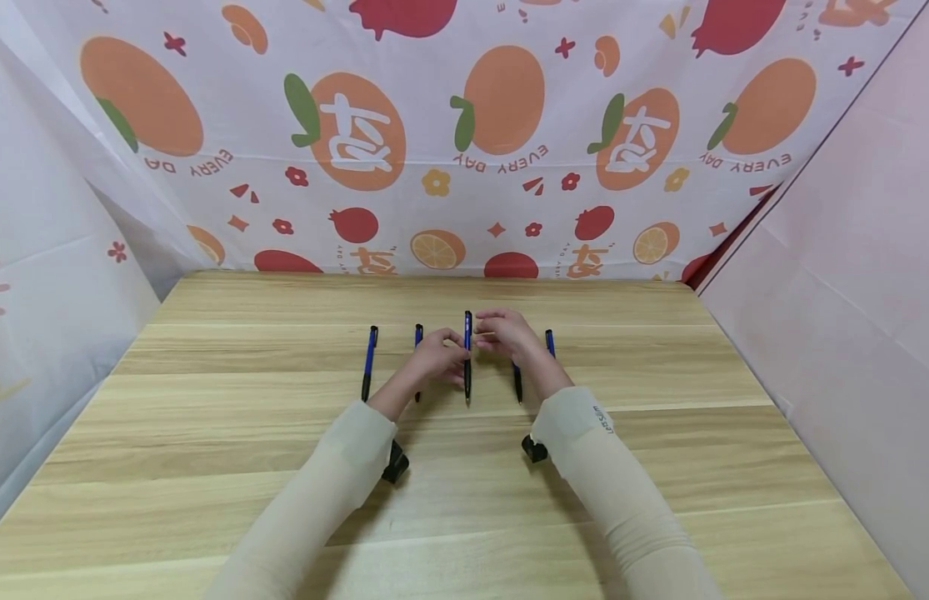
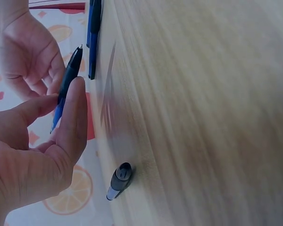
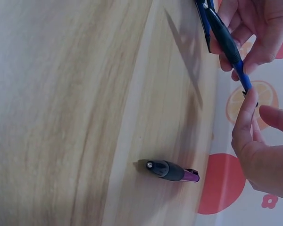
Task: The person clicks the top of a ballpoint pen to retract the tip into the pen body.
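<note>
"Fingers [image 2: 75, 103] of the L hand [image 1: 437, 356]: doing what?"

"Pinching the held pen [image 1: 467, 379] approx. where the black grip met the blue barrel, thumb on one side, fingertip opp."

"And the R hand [image 1: 509, 332]?"

"Just beside the clip end, fingers slightly bent, thumb apart from the index. Couldn't tell if a fingertip touched the pen."

"Loc. of that pen?"

"Ctr., btwn. the two hands, up off the table [image 1: 449, 533], writing tip twd. the person, clip end twd. the printed cloth [image 1: 427, 108] at the back."

"Other pens?"

"Four, all lying on the table. Far-L pen [image 1: 369, 367] mostly in view; near-L pen [image 1: 418, 333] partly hidden by the L hand. On the R side, near-R pen [image 1: 518, 383] and far-R pen [image 1: 550, 342], both partly covered by the R hand or wrist."

"Anything by the cuffs?"

"Yep. Small black block [image 1: 395, 462] at the L sleeve [image 1: 322, 467], and a 2nd black block [image 1: 535, 450] at the R sleeve [image 1: 614, 483]. Both sleeves pale. Cloth had oranges etc. on white."
</note>
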`<act>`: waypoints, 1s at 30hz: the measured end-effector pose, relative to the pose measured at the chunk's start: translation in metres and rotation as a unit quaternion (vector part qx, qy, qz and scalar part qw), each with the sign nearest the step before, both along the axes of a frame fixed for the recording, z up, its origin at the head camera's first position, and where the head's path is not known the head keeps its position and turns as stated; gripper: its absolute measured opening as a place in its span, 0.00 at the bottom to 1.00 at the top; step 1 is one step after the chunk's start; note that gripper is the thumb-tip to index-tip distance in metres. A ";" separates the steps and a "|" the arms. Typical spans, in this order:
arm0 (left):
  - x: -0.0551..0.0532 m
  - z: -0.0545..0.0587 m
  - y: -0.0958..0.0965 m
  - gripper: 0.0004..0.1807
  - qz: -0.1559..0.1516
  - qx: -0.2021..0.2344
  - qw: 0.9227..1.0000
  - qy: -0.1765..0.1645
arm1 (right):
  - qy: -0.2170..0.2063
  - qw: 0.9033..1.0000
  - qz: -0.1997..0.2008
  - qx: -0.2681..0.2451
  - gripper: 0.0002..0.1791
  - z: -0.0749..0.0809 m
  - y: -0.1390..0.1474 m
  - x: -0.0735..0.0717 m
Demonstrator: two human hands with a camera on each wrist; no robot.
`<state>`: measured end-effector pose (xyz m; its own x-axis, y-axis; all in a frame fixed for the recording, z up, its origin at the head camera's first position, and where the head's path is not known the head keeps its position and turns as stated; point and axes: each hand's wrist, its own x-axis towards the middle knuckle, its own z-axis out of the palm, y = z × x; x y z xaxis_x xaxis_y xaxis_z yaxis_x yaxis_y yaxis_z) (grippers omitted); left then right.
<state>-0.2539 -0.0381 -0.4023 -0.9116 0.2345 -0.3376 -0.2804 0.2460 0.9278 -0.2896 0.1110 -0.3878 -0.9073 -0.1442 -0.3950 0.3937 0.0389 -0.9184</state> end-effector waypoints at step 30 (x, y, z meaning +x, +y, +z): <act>0.007 0.007 0.001 0.11 -0.004 -0.021 0.999 0.027 | -0.017 0.998 -0.021 -0.051 0.17 -0.001 -0.005 -0.002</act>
<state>-0.2473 -0.0375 -0.3958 -0.9267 0.2286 -0.2982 -0.2284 0.2873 0.9302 -0.2914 0.1059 -0.3888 -0.8998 -0.1479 -0.4104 0.4236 -0.0718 -0.9030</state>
